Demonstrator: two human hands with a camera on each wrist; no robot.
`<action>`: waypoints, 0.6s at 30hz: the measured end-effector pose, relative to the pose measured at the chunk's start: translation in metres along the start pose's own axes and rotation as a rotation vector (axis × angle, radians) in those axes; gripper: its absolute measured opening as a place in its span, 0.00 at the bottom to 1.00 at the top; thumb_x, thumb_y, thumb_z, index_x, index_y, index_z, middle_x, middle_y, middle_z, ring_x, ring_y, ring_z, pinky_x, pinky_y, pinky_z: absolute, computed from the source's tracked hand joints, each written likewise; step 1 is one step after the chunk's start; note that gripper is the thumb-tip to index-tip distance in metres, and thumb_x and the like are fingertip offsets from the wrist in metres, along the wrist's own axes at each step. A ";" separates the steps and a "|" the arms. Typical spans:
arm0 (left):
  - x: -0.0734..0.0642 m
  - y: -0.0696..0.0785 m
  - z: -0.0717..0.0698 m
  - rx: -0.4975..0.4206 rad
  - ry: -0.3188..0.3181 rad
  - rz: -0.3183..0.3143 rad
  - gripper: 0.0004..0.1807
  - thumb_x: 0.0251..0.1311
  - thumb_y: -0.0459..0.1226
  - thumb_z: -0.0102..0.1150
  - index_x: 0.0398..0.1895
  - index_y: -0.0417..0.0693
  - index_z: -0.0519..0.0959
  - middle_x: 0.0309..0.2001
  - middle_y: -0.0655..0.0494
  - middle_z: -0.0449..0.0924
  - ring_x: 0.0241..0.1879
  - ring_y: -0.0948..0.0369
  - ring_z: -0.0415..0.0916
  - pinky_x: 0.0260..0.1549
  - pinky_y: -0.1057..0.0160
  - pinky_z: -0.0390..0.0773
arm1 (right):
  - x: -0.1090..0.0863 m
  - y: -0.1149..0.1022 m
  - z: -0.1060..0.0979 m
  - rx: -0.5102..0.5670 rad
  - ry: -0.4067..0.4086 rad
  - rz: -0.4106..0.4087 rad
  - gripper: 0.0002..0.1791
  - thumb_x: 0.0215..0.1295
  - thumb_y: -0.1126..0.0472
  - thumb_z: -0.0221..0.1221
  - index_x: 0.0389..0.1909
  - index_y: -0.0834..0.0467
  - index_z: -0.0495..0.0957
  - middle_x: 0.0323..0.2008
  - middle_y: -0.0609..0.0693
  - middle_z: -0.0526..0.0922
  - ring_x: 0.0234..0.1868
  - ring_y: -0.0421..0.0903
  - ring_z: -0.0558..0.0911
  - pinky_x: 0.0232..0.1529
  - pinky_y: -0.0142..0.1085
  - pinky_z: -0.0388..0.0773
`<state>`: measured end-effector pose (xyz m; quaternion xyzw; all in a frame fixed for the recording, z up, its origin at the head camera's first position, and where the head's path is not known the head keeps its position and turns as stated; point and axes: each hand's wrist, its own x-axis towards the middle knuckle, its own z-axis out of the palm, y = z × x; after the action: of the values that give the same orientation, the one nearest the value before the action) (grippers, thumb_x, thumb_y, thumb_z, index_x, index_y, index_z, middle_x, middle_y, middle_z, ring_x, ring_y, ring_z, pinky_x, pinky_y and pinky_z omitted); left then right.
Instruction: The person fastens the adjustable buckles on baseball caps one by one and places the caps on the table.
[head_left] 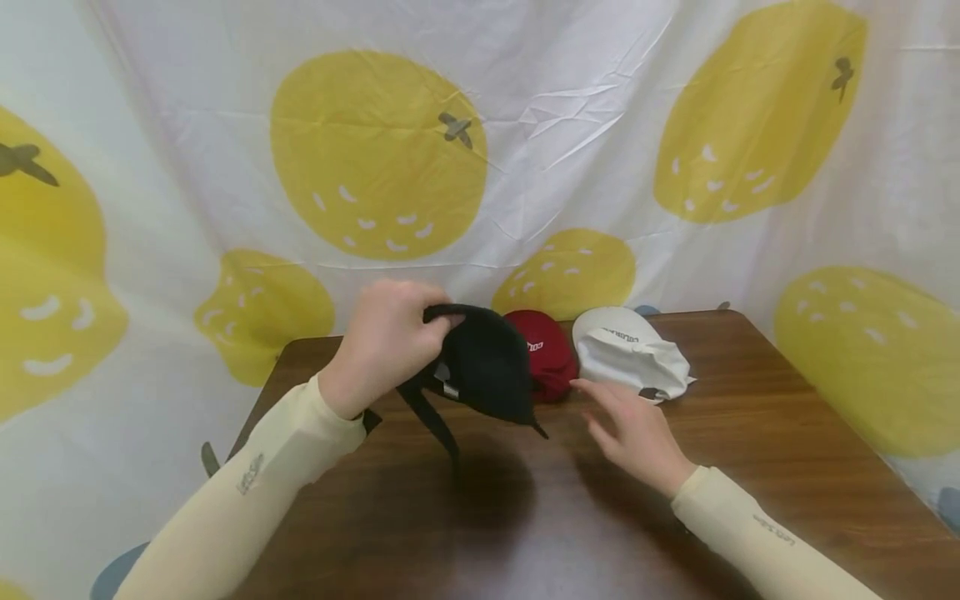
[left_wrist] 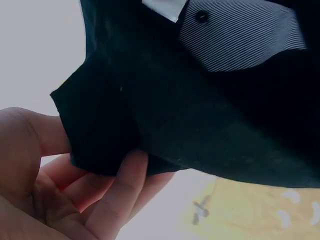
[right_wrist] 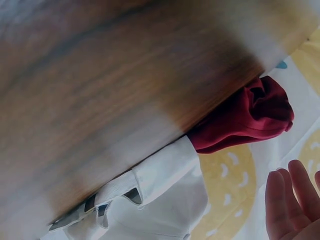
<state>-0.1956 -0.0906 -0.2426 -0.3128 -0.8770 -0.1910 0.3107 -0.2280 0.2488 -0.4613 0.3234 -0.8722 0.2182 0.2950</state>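
My left hand [head_left: 393, 342] pinches the edge of a black cap [head_left: 487, 362] and holds it above the table, tilted, with a strap hanging below. In the left wrist view the thumb and fingers of that hand [left_wrist: 80, 185] grip the dark cloth [left_wrist: 150, 115], where a white label and a grey striped patch show. My right hand [head_left: 637, 433] hovers over the table with its fingers extended, holding nothing. Nearest to it lie a white cap [head_left: 618, 354] and a dark red cap [head_left: 547, 354], both lettered. The black cap partly hides the red one.
The caps stand along the back edge of a brown wooden table [head_left: 720, 417]. Behind the table and along both sides hangs a white cloth [head_left: 570, 183] printed with big yellow lemons.
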 end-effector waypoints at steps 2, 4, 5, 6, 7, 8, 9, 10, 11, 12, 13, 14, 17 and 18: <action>-0.002 0.007 0.000 0.006 -0.037 0.001 0.14 0.57 0.35 0.69 0.16 0.54 0.78 0.14 0.64 0.68 0.16 0.62 0.61 0.17 0.63 0.61 | 0.000 0.000 0.000 0.003 0.000 -0.003 0.32 0.61 0.63 0.66 0.67 0.50 0.74 0.57 0.47 0.82 0.55 0.48 0.81 0.48 0.48 0.80; -0.004 0.013 0.000 0.010 -0.078 -0.004 0.14 0.58 0.36 0.69 0.16 0.55 0.78 0.15 0.64 0.67 0.16 0.61 0.62 0.17 0.62 0.62 | -0.001 0.000 -0.001 0.005 0.000 -0.002 0.32 0.60 0.63 0.67 0.67 0.50 0.74 0.57 0.47 0.81 0.56 0.48 0.81 0.49 0.48 0.80; -0.004 0.016 0.001 0.007 -0.100 -0.009 0.13 0.58 0.37 0.68 0.17 0.55 0.79 0.15 0.64 0.68 0.16 0.62 0.63 0.18 0.62 0.63 | -0.001 -0.001 -0.002 0.004 0.001 -0.002 0.32 0.60 0.63 0.67 0.67 0.50 0.74 0.57 0.47 0.81 0.56 0.48 0.80 0.49 0.48 0.80; -0.005 0.019 0.001 0.005 -0.121 -0.013 0.12 0.59 0.37 0.68 0.18 0.55 0.81 0.15 0.65 0.68 0.17 0.62 0.64 0.18 0.62 0.64 | -0.001 -0.001 -0.002 0.006 0.002 -0.002 0.33 0.59 0.63 0.68 0.67 0.51 0.74 0.58 0.47 0.81 0.56 0.48 0.80 0.50 0.49 0.80; -0.005 0.021 0.002 0.002 -0.142 -0.019 0.11 0.59 0.38 0.68 0.19 0.55 0.81 0.16 0.65 0.69 0.17 0.62 0.64 0.18 0.61 0.65 | 0.000 -0.001 -0.003 0.007 0.005 -0.003 0.34 0.59 0.64 0.68 0.68 0.51 0.74 0.58 0.47 0.81 0.57 0.48 0.80 0.50 0.49 0.80; -0.006 0.023 0.004 -0.004 -0.162 -0.026 0.10 0.59 0.38 0.67 0.21 0.56 0.83 0.16 0.66 0.70 0.17 0.62 0.65 0.19 0.61 0.65 | 0.000 -0.002 -0.003 0.011 0.006 -0.004 0.34 0.58 0.64 0.69 0.68 0.51 0.74 0.58 0.47 0.81 0.57 0.48 0.80 0.51 0.49 0.79; -0.007 0.025 0.005 -0.013 -0.182 -0.031 0.10 0.59 0.38 0.67 0.21 0.56 0.83 0.17 0.66 0.70 0.18 0.63 0.66 0.19 0.61 0.66 | 0.000 -0.002 -0.004 0.012 0.007 -0.006 0.35 0.58 0.64 0.69 0.68 0.50 0.73 0.59 0.48 0.81 0.58 0.48 0.80 0.51 0.49 0.79; -0.007 0.027 0.007 -0.021 -0.202 -0.034 0.11 0.60 0.38 0.67 0.19 0.56 0.82 0.16 0.66 0.70 0.18 0.63 0.65 0.19 0.61 0.66 | 0.001 -0.003 -0.005 0.013 0.008 -0.006 0.35 0.58 0.64 0.69 0.68 0.50 0.73 0.59 0.47 0.81 0.58 0.48 0.80 0.52 0.49 0.79; -0.008 0.028 0.009 -0.035 -0.223 -0.037 0.12 0.60 0.38 0.67 0.18 0.56 0.81 0.16 0.66 0.69 0.18 0.63 0.64 0.20 0.61 0.66 | 0.001 -0.004 -0.005 0.015 0.007 -0.008 0.36 0.58 0.64 0.70 0.68 0.50 0.73 0.59 0.47 0.81 0.58 0.48 0.80 0.52 0.49 0.79; -0.009 0.029 0.010 -0.050 -0.242 -0.040 0.13 0.60 0.38 0.67 0.17 0.57 0.80 0.15 0.66 0.68 0.18 0.63 0.64 0.20 0.62 0.66 | 0.002 -0.004 -0.006 0.020 0.007 -0.010 0.36 0.57 0.64 0.70 0.68 0.50 0.73 0.59 0.48 0.81 0.58 0.48 0.80 0.52 0.49 0.79; -0.009 0.030 0.012 -0.065 -0.261 -0.043 0.15 0.60 0.38 0.66 0.16 0.57 0.79 0.14 0.66 0.67 0.18 0.63 0.64 0.20 0.62 0.66 | 0.002 -0.005 -0.007 0.023 0.007 -0.012 0.36 0.57 0.64 0.70 0.68 0.50 0.73 0.59 0.48 0.81 0.57 0.48 0.80 0.52 0.48 0.79; -0.010 0.031 0.014 -0.080 -0.279 -0.043 0.16 0.60 0.38 0.66 0.15 0.58 0.78 0.13 0.65 0.66 0.18 0.63 0.64 0.20 0.62 0.66 | 0.003 -0.006 -0.007 0.027 0.006 -0.012 0.36 0.57 0.64 0.70 0.68 0.50 0.73 0.58 0.48 0.81 0.57 0.48 0.80 0.53 0.48 0.79; -0.012 0.034 0.019 -0.119 -0.322 -0.053 0.13 0.60 0.39 0.67 0.17 0.59 0.81 0.12 0.69 0.67 0.17 0.64 0.65 0.19 0.62 0.67 | 0.003 -0.010 -0.009 0.040 -0.002 -0.009 0.35 0.58 0.63 0.70 0.68 0.50 0.73 0.58 0.48 0.81 0.57 0.48 0.80 0.53 0.48 0.78; -0.012 0.035 0.020 -0.126 -0.334 -0.058 0.12 0.60 0.39 0.67 0.19 0.59 0.83 0.12 0.70 0.68 0.17 0.64 0.66 0.19 0.62 0.68 | 0.003 -0.011 -0.010 0.045 -0.003 -0.008 0.35 0.58 0.63 0.70 0.68 0.50 0.73 0.57 0.47 0.81 0.56 0.48 0.80 0.53 0.47 0.79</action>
<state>-0.1736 -0.0599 -0.2604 -0.3335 -0.9115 -0.1996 0.1347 -0.2191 0.2455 -0.4499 0.3337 -0.8663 0.2358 0.2872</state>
